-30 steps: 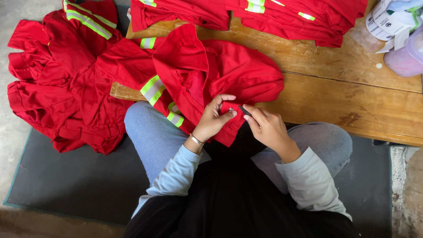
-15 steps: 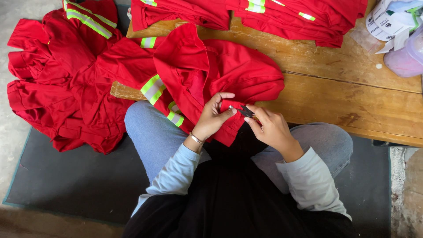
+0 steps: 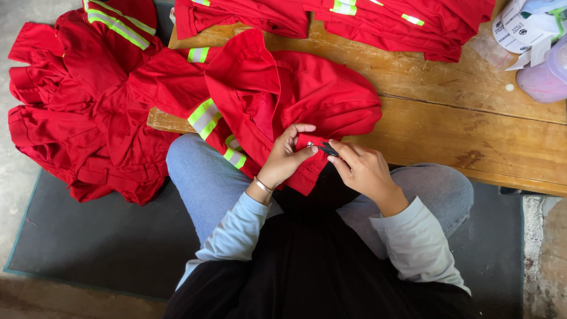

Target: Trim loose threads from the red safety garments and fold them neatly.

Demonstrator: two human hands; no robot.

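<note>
Red garment (image 3: pixel 283 100) with reflective yellow-and-grey stripes lies draped over the near edge of the wooden table (image 3: pixel 472 130), its lower fold hanging onto the person's lap. Left hand (image 3: pixel 286 156) pinches that lower fold, thumb and fingers closed on the cloth, holding it up and taut. Right hand (image 3: pixel 360 168) sits just right of it, fingers clenched around small dark thread snips (image 3: pixel 323 147) whose tip points left, touching the pinched fabric edge. The two hands are nearly fingertip to fingertip; the seam being worked lies between them, running roughly left-right. Right hand carries the tool, left hand is the one on the cloth. Far across the table lie more folded red garments (image 3: pixel 378 15). To the left, off the table, a loose heap of red garments (image 3: pixel 77 100) rests over a dark floor mat (image 3: pixel 100 242). Far right corner: a translucent pinkish container (image 3: pixel 546 77) and white paper-wrapped packages (image 3: pixel 520 29); contents cannot be told.
</note>
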